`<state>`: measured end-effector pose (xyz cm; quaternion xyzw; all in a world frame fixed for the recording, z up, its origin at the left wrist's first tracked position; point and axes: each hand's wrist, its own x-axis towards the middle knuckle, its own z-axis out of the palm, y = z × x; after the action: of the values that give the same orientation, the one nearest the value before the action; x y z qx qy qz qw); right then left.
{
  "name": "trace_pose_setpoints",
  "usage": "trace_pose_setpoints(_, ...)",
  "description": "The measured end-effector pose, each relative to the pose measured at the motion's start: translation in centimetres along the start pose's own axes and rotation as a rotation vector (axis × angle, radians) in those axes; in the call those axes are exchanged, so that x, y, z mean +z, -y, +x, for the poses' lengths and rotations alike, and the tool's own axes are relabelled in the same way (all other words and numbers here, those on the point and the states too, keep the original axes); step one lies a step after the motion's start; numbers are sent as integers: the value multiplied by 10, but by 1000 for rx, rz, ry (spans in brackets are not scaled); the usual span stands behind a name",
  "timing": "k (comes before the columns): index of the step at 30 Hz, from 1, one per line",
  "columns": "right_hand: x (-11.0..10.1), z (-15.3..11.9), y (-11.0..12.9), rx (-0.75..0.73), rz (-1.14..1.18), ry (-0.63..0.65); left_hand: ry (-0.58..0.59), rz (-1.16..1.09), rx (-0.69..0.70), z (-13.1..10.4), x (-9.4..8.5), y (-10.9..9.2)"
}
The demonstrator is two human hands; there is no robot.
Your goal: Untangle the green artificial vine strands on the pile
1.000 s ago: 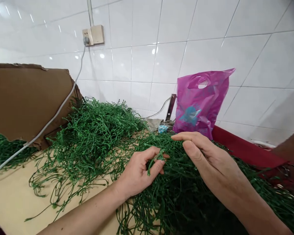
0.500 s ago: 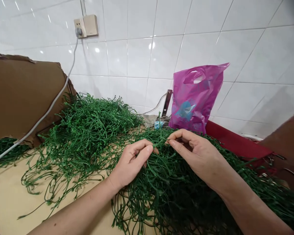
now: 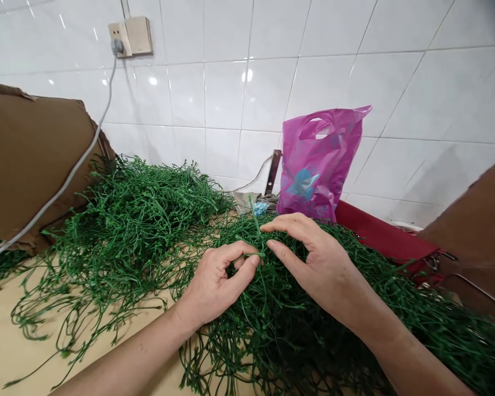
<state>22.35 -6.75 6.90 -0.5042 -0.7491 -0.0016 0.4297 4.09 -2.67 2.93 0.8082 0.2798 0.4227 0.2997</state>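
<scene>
My left hand (image 3: 220, 280) pinches a thin green plastic stem (image 3: 256, 217) between thumb and forefinger, and the stem's upper end sticks up above the fingertips. Close on its right, my right hand (image 3: 313, 256) has thumb and forefinger apart on either side of a small gap, with the fingertips near the stem. Whether they touch it I cannot tell. Both hands are over a large heap of green artificial stems (image 3: 268, 319), which spreads to the right beneath my right forearm.
A second heap of green stems (image 3: 148, 203) lies at the left on the tan tabletop (image 3: 107, 363). Behind stand a pink plastic bag (image 3: 319, 165) and a red bag (image 3: 383, 236). Cardboard (image 3: 28, 159) stands left, crossed by a white cord (image 3: 76, 170). Tiles (image 3: 226, 93) cover the wall.
The right thumb and forefinger have spread from a near pinch. My left hand has come slightly lower, and the stem now stands up from its fingertips. The whole view has shifted a little.
</scene>
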Motion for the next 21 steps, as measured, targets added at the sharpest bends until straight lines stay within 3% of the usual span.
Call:
trace_pose_setpoints(5, 1, 2, -3, 64, 156, 83, 41, -6, 4, -1, 0, 1)
trace_pose_setpoints(8, -1, 3, -3, 196, 257, 151, 49, -82, -42, -2, -1, 3)
trace_pose_setpoints(15, -3, 4, -4, 355, 712, 239, 38, -313, -157, 2, -1, 4)
trace_pose_setpoints(21, 4, 4, -9, 364, 735, 248, 29, -329, -167, 2, -1, 4)
